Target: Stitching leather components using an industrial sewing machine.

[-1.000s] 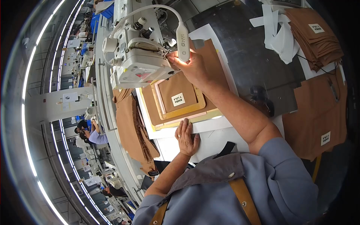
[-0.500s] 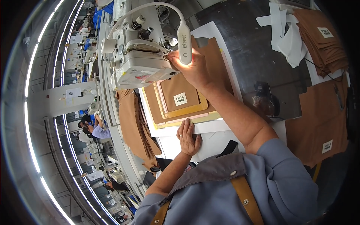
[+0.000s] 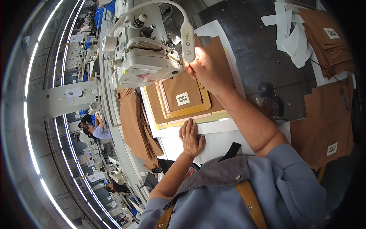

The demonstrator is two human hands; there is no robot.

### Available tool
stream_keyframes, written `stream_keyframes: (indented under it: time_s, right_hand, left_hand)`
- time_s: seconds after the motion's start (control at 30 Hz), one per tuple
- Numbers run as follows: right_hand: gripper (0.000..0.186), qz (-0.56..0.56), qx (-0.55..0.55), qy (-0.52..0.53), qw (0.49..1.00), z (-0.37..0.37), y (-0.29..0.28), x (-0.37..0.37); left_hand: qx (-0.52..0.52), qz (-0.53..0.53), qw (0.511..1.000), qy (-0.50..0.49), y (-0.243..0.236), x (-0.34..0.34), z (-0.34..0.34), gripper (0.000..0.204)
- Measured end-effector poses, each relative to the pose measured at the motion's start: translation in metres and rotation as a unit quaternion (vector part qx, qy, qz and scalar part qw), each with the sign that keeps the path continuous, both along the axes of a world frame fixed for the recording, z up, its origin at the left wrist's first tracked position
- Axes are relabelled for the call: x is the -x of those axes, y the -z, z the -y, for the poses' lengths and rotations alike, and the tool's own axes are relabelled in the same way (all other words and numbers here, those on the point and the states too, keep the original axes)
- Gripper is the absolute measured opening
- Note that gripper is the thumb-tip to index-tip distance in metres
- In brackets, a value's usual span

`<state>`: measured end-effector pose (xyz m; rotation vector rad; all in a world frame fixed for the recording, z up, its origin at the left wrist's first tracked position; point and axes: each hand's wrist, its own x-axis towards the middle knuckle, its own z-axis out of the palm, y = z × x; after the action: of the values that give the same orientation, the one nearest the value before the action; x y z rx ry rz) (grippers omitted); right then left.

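Beside the head of a white sewing machine (image 3: 146, 63), my right hand (image 3: 207, 72) is raised under a white gooseneck lamp (image 3: 187, 42). Its thumb and fingers are pinched together; what they hold, if anything, is too small to make out. Below lies a brown fabric panel (image 3: 223, 76) in a yellow-edged template (image 3: 179, 124). A smaller brown piece (image 3: 179, 84) with a cream label (image 3: 183, 98) sits on it, bordered by a yellow frame (image 3: 194, 111). My left hand (image 3: 191, 140) lies flat with fingers stretched out, fingertips at the template's near edge.
Brown fabric pieces are stacked left of the template (image 3: 133, 126). At the right are another brown stack (image 3: 324, 45), white scraps (image 3: 295, 45) and labelled brown panels (image 3: 324, 126) with small scissors (image 3: 344, 97) on them. Other people work at machines far left.
My right hand has drawn back from the machine's needle area, a little to the right and nearer to me. The left hand rests in nearly the same place.
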<state>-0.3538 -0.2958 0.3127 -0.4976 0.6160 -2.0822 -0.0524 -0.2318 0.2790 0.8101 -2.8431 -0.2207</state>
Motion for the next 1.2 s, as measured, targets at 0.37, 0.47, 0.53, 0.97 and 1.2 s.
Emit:
stream_keyframes:
  time_s: [0.37,0.47,0.53,0.97,1.2]
  right_hand:
    - [0.014,-0.068,-0.085,0.021,0.994,0.018,0.036,0.002]
    - [0.013,-0.018,-0.055,0.030,0.998,0.020,0.033,0.001]
    - [0.012,-0.030,-0.076,0.004,0.997,0.012,0.028,0.004]
    - [0.008,0.019,-0.045,-0.065,0.997,0.013,0.031,0.007]
    - [0.010,-0.069,-0.073,0.010,0.995,0.024,0.048,0.000]
  left_hand:
    - [0.498,-0.013,0.867,0.038,-0.199,0.209,0.085,0.023]
    - [0.505,0.044,0.862,0.024,-0.204,0.228,0.098,0.026]
    - [0.458,0.075,0.885,-0.027,-0.201,0.232,0.099,0.023]
    - [0.366,-0.133,0.920,0.039,-0.217,0.199,0.099,0.017]
    - [0.191,0.061,0.979,-0.042,-0.162,0.017,0.010,0.013]
